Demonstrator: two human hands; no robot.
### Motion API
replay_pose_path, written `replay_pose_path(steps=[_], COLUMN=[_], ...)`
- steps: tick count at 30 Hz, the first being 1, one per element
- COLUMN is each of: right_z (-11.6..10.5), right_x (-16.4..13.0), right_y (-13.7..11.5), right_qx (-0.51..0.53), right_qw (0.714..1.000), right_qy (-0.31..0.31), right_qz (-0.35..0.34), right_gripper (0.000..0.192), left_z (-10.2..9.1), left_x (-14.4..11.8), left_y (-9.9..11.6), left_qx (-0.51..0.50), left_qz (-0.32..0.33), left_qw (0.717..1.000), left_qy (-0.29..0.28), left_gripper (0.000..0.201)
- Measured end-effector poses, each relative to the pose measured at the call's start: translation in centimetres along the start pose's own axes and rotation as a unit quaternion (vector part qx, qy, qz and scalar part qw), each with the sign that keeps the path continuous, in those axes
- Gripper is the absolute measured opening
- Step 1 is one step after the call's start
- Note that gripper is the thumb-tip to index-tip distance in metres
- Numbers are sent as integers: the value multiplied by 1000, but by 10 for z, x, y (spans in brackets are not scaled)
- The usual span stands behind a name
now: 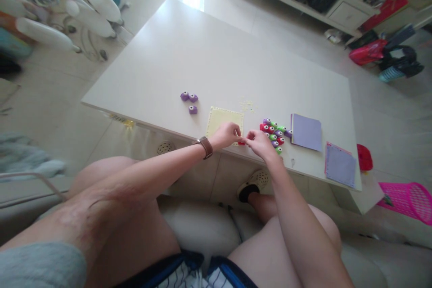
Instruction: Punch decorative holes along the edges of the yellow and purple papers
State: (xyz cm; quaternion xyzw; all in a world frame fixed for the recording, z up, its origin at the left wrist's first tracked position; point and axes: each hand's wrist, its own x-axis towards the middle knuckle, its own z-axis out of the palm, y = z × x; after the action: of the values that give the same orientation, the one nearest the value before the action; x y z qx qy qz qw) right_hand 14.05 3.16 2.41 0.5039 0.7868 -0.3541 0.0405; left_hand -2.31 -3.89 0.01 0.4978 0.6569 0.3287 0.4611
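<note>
One small red punch sits at the near edge of the worktop, pinched between the fingertips of both hands, just at the lower right corner of a pale yellow card. That card lies flat; its upper and left edges show a row of small cut-outs, and pale scraps lie scattered just beyond its far right corner, which suggests that punching of the border is well advanced, with the near edge apparently the part now in hand. How much of the near edge is done cannot be told, since the hands cover it.

The left hand reaches in from the left, wrist bearing a brown watch, its grip closed on the punch and resting on the card. The right hand meets it from the right, fingers curled, thumb and forefinger touching the same punch.

Just right of the hands stands a cluster of red, green and purple punches; three purple punches lie apart to the left. Two lilac cards lie further right, the nearer one seemingly already edged, the other's state unclear.
</note>
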Motion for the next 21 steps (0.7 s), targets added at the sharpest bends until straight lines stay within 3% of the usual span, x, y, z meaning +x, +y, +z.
replay_pose_path(steps=[12, 17, 21], right_z=[3, 2, -1], right_x=[0, 0, -4], right_y=[-5, -7, -6], right_qx=[-40, -60, -54], right_qw=[999, 998, 998], right_qy=[10, 1, 11], right_qz=[20, 23, 16], right_gripper=[24, 22, 22], left_z=[11, 3, -15], left_x=[14, 13, 2], left_y=[-6, 0, 4], left_qx=[42, 47, 191], left_qz=[-12, -36, 58], left_qw=[998, 998, 980], left_qy=[38, -12, -7], left_gripper=[27, 29, 41])
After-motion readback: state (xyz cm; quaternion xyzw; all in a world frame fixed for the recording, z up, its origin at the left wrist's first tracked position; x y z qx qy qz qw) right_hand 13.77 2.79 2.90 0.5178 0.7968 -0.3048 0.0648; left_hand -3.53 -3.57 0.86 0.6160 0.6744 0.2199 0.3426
